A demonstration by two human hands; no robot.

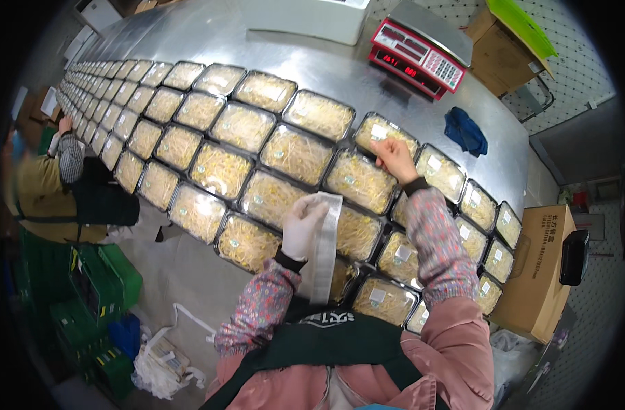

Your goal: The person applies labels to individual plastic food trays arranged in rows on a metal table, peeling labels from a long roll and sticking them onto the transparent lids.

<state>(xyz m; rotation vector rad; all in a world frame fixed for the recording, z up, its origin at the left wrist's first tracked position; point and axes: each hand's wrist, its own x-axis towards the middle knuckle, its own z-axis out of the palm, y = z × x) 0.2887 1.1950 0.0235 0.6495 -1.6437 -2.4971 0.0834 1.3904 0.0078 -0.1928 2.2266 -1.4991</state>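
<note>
Gloved left hand (302,225) gripping label strip (324,249), lower end hidden; bare right hand (394,158) pinching sticker (379,132).

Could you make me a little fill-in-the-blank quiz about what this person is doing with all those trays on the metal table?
1. The left hand, in a white glove, holds a long white ____ of labels.
2. The bare right hand presses a small white ____ onto a clear-lidded tray of sprouts.
3. Behind the trays on the table stands a red ____ with a metal platform.
4. The crumpled cloth near it is ____ in colour.

Missing words: strip; label; scale; blue
</note>
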